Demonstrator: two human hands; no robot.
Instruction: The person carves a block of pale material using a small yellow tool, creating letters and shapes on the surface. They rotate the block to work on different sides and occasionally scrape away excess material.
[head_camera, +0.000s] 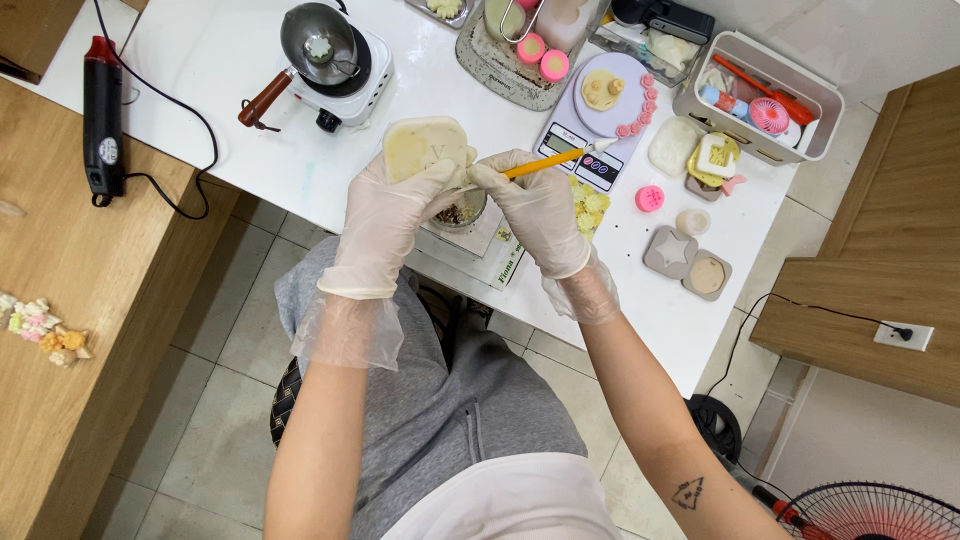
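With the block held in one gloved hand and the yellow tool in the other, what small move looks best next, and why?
Probably draw the yellow-handled tool back toward the pale block. The left hand holds the block up over the small bowl; the right hand grips the tool with its tip pointing away from the block.

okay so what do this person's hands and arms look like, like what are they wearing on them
Both the left hand and the right hand wear thin, translucent whitish disposable gloves. The loose, crinkled cuffs flare out past the wrists. Beyond the cuffs the forearms are bare, with no sleeves, watch or bracelets in view. The right forearm carries a small dark tattoo shaped like a triangle.
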